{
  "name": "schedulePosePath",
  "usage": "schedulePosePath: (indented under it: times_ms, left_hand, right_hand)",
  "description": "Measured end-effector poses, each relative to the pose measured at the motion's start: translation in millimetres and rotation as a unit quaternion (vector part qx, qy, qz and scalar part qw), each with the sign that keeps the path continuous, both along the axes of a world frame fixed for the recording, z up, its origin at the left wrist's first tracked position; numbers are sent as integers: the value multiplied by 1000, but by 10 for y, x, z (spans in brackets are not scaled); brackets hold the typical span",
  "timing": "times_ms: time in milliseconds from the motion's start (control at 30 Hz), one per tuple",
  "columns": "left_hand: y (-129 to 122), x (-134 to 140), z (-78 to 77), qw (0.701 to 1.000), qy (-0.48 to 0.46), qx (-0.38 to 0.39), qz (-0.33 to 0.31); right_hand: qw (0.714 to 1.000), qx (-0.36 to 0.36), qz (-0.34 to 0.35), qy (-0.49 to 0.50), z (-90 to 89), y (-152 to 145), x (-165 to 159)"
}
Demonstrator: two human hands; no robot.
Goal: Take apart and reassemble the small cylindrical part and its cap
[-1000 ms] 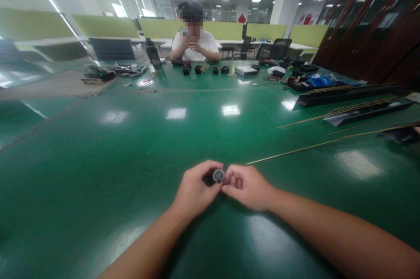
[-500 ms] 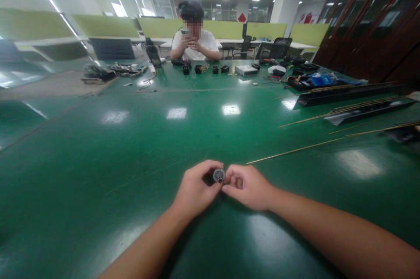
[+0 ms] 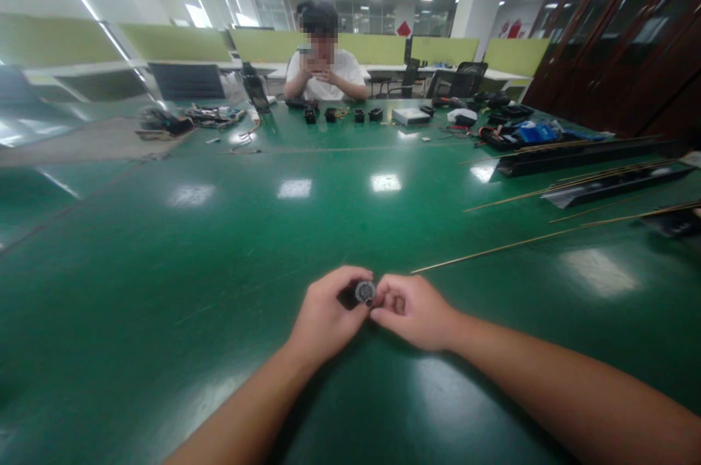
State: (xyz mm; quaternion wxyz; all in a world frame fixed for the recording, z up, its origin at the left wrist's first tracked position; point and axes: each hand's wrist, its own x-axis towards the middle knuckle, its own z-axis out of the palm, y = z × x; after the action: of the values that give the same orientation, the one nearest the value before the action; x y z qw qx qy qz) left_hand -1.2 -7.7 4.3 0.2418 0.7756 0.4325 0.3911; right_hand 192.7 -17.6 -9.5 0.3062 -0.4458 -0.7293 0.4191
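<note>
The left hand [image 3: 327, 315] is closed around a small round gray thing [image 3: 365, 293], which sits between its thumb and fingers. The right hand [image 3: 420, 313] is just beside it, fingers curled in. I can't tell if those fingers pinch it. A thin gold stick [image 3: 493, 252] lies past the right hand.

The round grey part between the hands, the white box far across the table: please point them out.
Round grey part [image 3: 364, 290]: head view, on its round end face.
White box [image 3: 410, 117]: head view, the middle of its visible body.
</note>
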Motion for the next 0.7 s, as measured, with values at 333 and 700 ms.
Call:
schedulePosePath:
  times_ms: [333,700]
  left_hand:
    - [-17,-2,50,1000,0,7,-2]
    - [17,-76,128,999,5,0,45]
  right_hand:
    - [1000,2,3,-7,24,-5,3]
    - [990,-55,-33,126,41,3,35]
